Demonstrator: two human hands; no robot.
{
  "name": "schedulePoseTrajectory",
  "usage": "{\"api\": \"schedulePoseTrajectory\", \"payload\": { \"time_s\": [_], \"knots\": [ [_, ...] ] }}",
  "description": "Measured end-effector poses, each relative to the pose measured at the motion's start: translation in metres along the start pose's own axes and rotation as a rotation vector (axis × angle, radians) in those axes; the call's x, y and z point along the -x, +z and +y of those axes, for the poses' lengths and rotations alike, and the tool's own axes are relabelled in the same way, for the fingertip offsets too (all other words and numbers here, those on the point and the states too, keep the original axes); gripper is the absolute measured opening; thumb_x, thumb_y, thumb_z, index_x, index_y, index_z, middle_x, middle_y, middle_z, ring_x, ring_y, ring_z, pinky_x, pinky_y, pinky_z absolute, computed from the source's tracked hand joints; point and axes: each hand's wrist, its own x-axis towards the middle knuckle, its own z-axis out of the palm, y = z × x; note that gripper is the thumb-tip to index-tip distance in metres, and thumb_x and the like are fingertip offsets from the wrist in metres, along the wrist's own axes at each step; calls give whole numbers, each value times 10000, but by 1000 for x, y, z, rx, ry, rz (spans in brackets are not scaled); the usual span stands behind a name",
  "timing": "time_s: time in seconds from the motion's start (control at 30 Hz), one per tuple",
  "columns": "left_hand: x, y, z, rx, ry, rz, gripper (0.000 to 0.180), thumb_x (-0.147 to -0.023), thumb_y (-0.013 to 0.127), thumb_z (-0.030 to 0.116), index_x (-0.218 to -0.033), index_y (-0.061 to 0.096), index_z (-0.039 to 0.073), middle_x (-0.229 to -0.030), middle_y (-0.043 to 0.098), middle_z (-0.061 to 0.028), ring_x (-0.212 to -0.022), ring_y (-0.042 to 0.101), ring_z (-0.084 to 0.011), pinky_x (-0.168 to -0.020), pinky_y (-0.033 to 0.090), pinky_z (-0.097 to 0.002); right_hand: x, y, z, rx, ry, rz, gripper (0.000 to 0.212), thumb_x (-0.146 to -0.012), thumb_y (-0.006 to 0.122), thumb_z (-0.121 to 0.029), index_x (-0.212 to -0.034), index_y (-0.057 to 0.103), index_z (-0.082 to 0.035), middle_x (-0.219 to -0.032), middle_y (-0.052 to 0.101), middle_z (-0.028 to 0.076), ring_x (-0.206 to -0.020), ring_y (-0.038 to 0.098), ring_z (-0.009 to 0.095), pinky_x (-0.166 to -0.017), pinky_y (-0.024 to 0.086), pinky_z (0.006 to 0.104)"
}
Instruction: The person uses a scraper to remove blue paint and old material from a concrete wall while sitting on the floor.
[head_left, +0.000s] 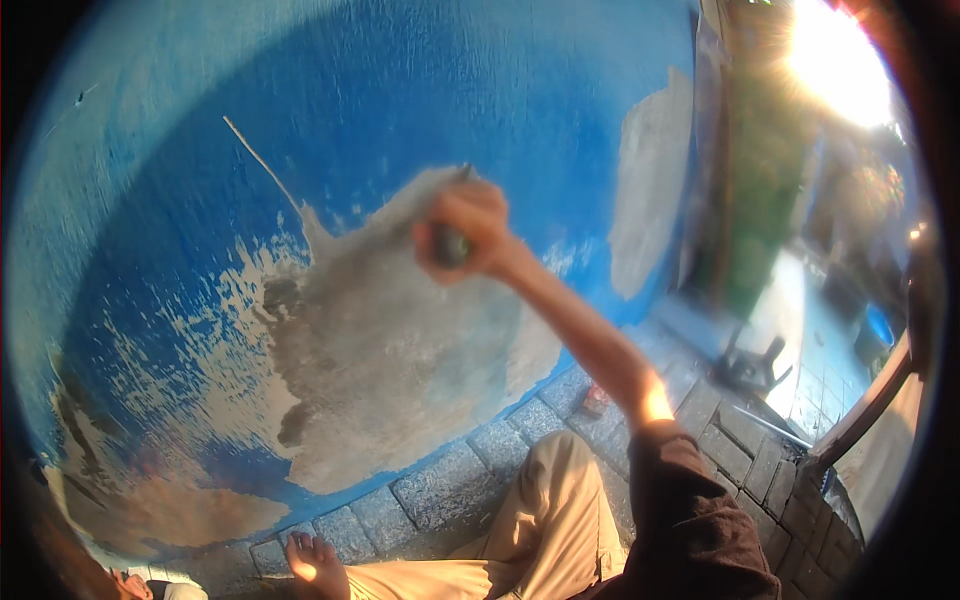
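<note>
My right hand [485,222] is closed round a hand tool with a dark, round-ended handle [452,247], raised against a blue painted wall [430,90]. Motion blurs the hand, and the tool's working end is mostly hidden behind it; a small dark tip shows above the knuckles. Hand and tool are at the upper right edge of a large bare grey patch [400,350] in the paint. At the lower left rim, a skin-toned shape [130,582] sits beside something white; whether it is my left hand I cannot tell.
Grey paving blocks [440,495] run along the wall's foot, near my bent knee [560,480] and bare foot [315,565]. Another grey patch [650,180] marks the wall's right end. Dark objects [755,365] stand on the paving at right, under strong sun glare.
</note>
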Motion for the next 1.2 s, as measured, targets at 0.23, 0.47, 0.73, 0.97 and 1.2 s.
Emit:
{"api": "schedulePoseTrajectory", "payload": {
  "time_s": [0.23, 0.47, 0.73, 0.97, 1.2],
  "knots": [
    [-11, -18, 12, -142, -123, -100, 205, -901, 559, 278, -771, 491, 135, -611, 440, 14, -467, 340, -132, -454, 298, -255, -4, 3, 8, 86, -28, -15, 257, -599, 656, -65, -569, 402, -99, -495, 383, 33, -395, 408, 189, -364, 315, 330],
    [-107, -80, 32, 531, -667, 195, 193, -884, 591, 281, -782, 541, 125, -692, 554, 7, -507, 429, -135, -480, 364, -277, -3, 12, 7, 93, -39, 17, 266, -622, 650, -75, -568, 392, -107, -487, 386, 25, -381, 412, 183, -353, 308, 322],
    [-81, -66, -3, -191, 130, -346, 196, -902, 531, 322, -832, 430, 168, -675, 363, 65, -447, 297, -49, -369, 225, -196, 5, -21, -2, -12, -2, 27, 227, -602, 628, -19, -586, 414, -94, -485, 401, 23, -373, 416, 180, -359, 318, 295],
    [-71, -62, -5, -183, 189, -290, 200, -901, 532, 338, -849, 460, 159, -670, 384, 57, -420, 276, -50, -335, 205, -192, 73, -2, -58, -59, 206, 59, 207, -642, 614, -22, -610, 415, -68, -515, 366, 41, -386, 375, 203, -367, 267, 331],
    [-73, -57, -12, -117, 123, -271, 136, -890, 543, 242, -920, 496, 118, -678, 424, 32, -463, 304, -71, -357, 218, -207, 207, 53, -231, -306, 789, -174, 232, -684, 664, -78, -616, 443, -74, -502, 429, 75, -412, 474, 259, -397, 369, 366]
  ]
}}
